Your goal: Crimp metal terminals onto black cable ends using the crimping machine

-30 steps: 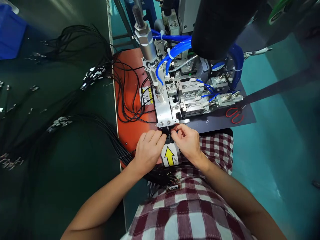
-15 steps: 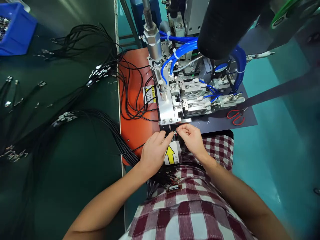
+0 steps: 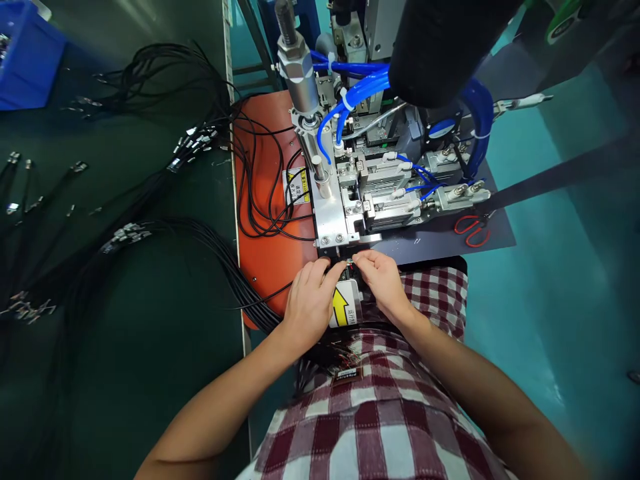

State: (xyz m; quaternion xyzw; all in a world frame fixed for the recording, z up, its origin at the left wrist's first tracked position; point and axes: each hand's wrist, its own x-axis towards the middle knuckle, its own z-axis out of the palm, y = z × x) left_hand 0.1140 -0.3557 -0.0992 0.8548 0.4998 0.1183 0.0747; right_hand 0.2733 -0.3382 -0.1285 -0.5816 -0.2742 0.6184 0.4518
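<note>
My left hand [image 3: 310,300] and my right hand [image 3: 383,280] meet at the front edge of a small metal machine [image 3: 350,193] with blue air hoses [image 3: 350,100]. Both hands pinch a thin black cable end [image 3: 349,266] just below the machine's silver block. A white label with a yellow arrow [image 3: 344,305] lies between my hands. Black cables [image 3: 235,280] run from under my left hand out to the left.
Bundles of black cables with metal ends [image 3: 125,235] spread over the dark green table [image 3: 125,373]. An orange mat [image 3: 270,253] lies under coiled cables. Red scissors [image 3: 470,230] rest at the right. A blue bin [image 3: 27,57] stands at the far left.
Both hands stay pinched at the machine's front edge, with only small finger shifts. The view has swung slightly.
</note>
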